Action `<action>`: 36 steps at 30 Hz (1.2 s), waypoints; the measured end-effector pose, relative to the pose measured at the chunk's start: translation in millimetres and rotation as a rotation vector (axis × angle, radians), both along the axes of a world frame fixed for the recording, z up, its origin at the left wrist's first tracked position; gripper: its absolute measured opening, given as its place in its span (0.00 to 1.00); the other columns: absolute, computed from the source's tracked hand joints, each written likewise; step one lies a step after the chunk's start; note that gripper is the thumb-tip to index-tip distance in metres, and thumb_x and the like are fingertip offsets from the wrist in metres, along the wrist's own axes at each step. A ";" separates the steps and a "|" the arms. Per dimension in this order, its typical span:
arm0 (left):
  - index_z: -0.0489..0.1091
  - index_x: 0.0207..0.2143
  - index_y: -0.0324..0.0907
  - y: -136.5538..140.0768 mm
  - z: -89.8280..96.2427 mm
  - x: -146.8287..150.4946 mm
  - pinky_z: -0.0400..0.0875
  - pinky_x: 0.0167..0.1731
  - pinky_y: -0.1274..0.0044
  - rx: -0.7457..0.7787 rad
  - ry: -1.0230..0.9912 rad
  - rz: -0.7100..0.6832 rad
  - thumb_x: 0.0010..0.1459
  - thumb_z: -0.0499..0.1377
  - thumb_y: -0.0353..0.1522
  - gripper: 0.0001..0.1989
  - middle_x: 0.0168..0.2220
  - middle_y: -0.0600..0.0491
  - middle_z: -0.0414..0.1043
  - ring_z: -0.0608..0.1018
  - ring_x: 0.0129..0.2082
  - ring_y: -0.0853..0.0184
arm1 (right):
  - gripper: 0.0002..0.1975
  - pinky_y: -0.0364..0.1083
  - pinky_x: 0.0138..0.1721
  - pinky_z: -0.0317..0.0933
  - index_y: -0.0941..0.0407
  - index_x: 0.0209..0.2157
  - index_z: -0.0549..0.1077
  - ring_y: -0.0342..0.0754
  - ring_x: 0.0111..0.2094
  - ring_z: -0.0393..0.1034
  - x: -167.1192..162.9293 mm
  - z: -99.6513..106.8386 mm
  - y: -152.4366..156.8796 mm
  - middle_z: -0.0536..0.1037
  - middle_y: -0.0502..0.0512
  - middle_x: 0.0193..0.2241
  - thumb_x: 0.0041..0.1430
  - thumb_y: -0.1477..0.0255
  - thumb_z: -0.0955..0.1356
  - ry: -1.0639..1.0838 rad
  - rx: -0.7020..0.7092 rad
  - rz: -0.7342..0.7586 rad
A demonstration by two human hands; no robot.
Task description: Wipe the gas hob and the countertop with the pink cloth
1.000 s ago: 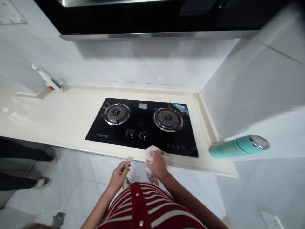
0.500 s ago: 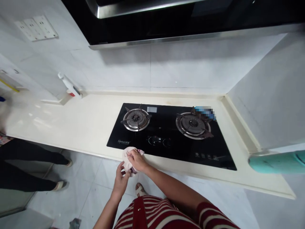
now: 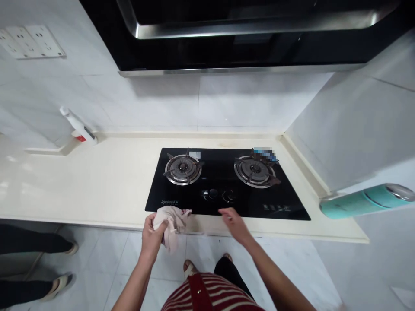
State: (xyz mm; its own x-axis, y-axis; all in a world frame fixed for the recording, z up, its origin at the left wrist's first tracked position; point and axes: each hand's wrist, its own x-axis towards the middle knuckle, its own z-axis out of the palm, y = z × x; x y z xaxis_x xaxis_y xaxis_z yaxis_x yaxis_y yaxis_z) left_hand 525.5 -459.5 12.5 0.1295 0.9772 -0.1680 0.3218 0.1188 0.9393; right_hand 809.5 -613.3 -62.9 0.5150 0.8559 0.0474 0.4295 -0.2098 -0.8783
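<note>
My left hand point(image 3: 151, 235) grips a crumpled pale pink cloth point(image 3: 173, 221) at the counter's front edge, just before the left corner of the black gas stove point(image 3: 212, 164). Part of the cloth hangs over the edge. My right hand point(image 3: 234, 223) is apart from the cloth, at the stove's front edge below the control knobs point(image 3: 220, 195). It holds nothing, and its fingers are partly bent and loosely apart. Two round burners with pan supports, the left burner point(image 3: 183, 168) and the right burner point(image 3: 255, 170), sit on the glass top.
A range hood point(image 3: 227, 47) hangs over the stove. A blue item point(image 3: 266, 154), blurred out, lies behind the right burner. To the right stands a teal bottle point(image 3: 359, 201). A white spray bottle point(image 3: 78, 125) leans at the wall, left. Another person's legs point(image 3: 29, 242) show at lower left.
My right hand has let go of the cloth and moved right along the stove's front. The left hand has taken hold of the cloth and shifted slightly left. The view has turned a little.
</note>
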 end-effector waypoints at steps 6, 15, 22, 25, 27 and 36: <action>0.66 0.54 0.44 15.1 13.6 42.2 0.71 0.47 0.66 0.103 0.083 -0.227 0.48 0.66 0.46 0.33 0.45 0.49 0.75 0.77 0.44 0.58 | 0.19 0.63 0.57 0.53 0.59 0.48 0.74 0.62 0.58 0.59 82.1 -28.0 -40.5 0.70 0.68 0.53 0.63 0.65 0.60 -0.680 -0.208 -0.531; 0.63 0.63 0.49 3.5 -51.0 100.2 0.52 0.57 0.44 0.671 0.833 -0.534 0.51 0.68 0.42 0.37 0.68 0.37 0.53 0.52 0.67 0.36 | 0.20 0.62 0.58 0.50 0.59 0.54 0.69 0.61 0.62 0.55 79.1 -44.4 -35.9 0.68 0.68 0.57 0.64 0.68 0.59 -0.787 -0.269 -0.507; 0.62 0.63 0.49 35.7 -38.0 137.1 0.69 0.48 0.62 0.728 0.851 -0.676 0.56 0.62 0.31 0.32 0.52 0.42 0.67 0.70 0.49 0.53 | 0.19 0.61 0.58 0.49 0.56 0.53 0.69 0.60 0.62 0.56 80.1 -41.9 -38.5 0.69 0.65 0.57 0.65 0.66 0.59 -0.726 -0.253 -0.514; 0.61 0.64 0.50 48.7 -37.7 159.6 0.71 0.46 0.65 0.717 0.850 -0.677 0.58 0.59 0.30 0.31 0.54 0.44 0.66 0.71 0.49 0.55 | 0.19 0.62 0.59 0.50 0.56 0.53 0.69 0.61 0.62 0.57 78.9 -38.8 -38.1 0.70 0.65 0.56 0.65 0.65 0.59 -0.711 -0.246 -0.516; 0.61 0.63 0.50 55.8 -38.1 175.2 0.71 0.47 0.66 0.712 0.838 -0.692 0.58 0.59 0.30 0.30 0.54 0.44 0.67 0.71 0.49 0.55 | 0.19 0.62 0.58 0.50 0.55 0.52 0.70 0.61 0.62 0.58 78.5 -37.3 -37.4 0.70 0.65 0.57 0.65 0.65 0.59 -0.714 -0.254 -0.514; 0.66 0.60 0.47 90.8 -28.4 257.1 0.69 0.50 0.66 0.681 0.754 -0.839 0.57 0.64 0.32 0.27 0.53 0.45 0.70 0.71 0.52 0.54 | 0.18 0.62 0.59 0.50 0.57 0.52 0.71 0.62 0.62 0.57 77.1 -35.6 -33.0 0.69 0.66 0.58 0.64 0.69 0.60 -0.728 -0.318 -0.510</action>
State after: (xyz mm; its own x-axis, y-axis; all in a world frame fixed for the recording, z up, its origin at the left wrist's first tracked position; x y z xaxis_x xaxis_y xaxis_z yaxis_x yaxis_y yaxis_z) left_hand 782.6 -368.7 -15.9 0.8258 0.5634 0.0255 0.5333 -0.7947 0.2898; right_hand 886.6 -646.3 -98.5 0.7668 0.5634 0.3077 0.6401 -0.7075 -0.2996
